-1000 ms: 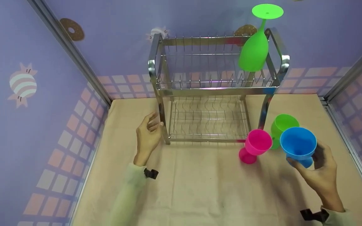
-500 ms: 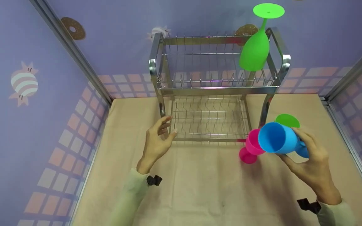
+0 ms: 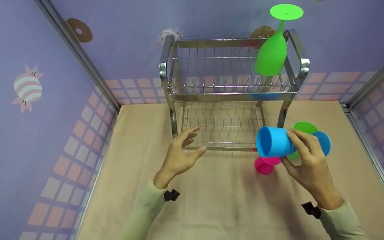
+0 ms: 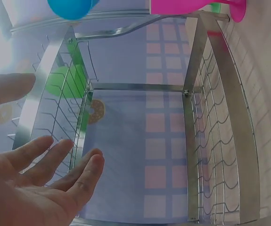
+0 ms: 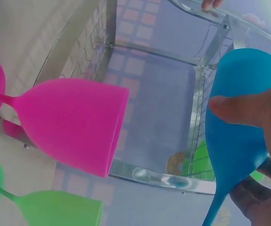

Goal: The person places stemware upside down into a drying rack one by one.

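My right hand (image 3: 308,163) grips a blue goblet (image 3: 275,141) round its bowl. The goblet is tipped on its side, its mouth toward the left and its round foot to the right. In the right wrist view, my thumb lies along the blue bowl (image 5: 241,75). Behind and below it, a pink goblet (image 3: 264,166) stands upright on the cloth, mostly covered in the head view. Next to that is a green goblet (image 3: 304,126), partly hidden by my right hand. My left hand (image 3: 180,155) holds nothing, its fingers spread in front of the rack's lower left side.
A two-tier metal dish rack (image 3: 232,97) stands at the back of the beige cloth (image 3: 212,193). On its upper tier, at the right, a green goblet (image 3: 272,55) sits upside down. Patterned purple walls (image 3: 45,133) enclose the sides and back.
My right hand has moved left and turned the blue goblet from upright onto its side, now in front of the pink one. My left hand has moved right and its fingers have spread.
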Demonstrator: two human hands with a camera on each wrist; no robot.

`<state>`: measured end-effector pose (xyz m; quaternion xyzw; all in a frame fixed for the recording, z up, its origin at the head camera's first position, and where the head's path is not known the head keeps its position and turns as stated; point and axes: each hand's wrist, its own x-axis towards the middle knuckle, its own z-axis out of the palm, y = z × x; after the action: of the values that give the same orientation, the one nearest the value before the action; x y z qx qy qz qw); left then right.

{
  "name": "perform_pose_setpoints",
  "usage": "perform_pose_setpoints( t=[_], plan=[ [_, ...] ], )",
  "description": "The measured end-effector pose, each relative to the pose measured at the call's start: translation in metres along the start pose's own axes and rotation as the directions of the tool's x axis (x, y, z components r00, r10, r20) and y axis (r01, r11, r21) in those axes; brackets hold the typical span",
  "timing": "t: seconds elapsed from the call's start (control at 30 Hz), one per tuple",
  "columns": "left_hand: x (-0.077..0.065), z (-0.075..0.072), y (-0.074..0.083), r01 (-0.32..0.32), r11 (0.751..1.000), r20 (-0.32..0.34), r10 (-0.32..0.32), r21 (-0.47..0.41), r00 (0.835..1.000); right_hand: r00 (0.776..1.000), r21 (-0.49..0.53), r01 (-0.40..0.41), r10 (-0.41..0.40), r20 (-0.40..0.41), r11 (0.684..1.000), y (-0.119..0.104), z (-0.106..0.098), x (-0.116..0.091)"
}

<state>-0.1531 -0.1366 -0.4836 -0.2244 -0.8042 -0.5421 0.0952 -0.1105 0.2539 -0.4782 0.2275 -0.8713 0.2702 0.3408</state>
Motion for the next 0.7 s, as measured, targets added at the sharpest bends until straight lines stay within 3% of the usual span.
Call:
perform_pose_setpoints(
  t=[0.33,0.7],
  plan=[
    [0.0,0.019,0.004,-0.022,0.999,0.066,0.02,0.023,0.998,0.997,-0.123,0.078,-0.076,0.019,0.989,-0.012,0.02,0.006],
    [0.003,0.044,0.01,-0.015,0.998,0.122,0.023,-0.068,0.992,0.992,-0.171,0.119,-0.11,0.062,0.978,-0.026,0.037,0.006]
  ],
)
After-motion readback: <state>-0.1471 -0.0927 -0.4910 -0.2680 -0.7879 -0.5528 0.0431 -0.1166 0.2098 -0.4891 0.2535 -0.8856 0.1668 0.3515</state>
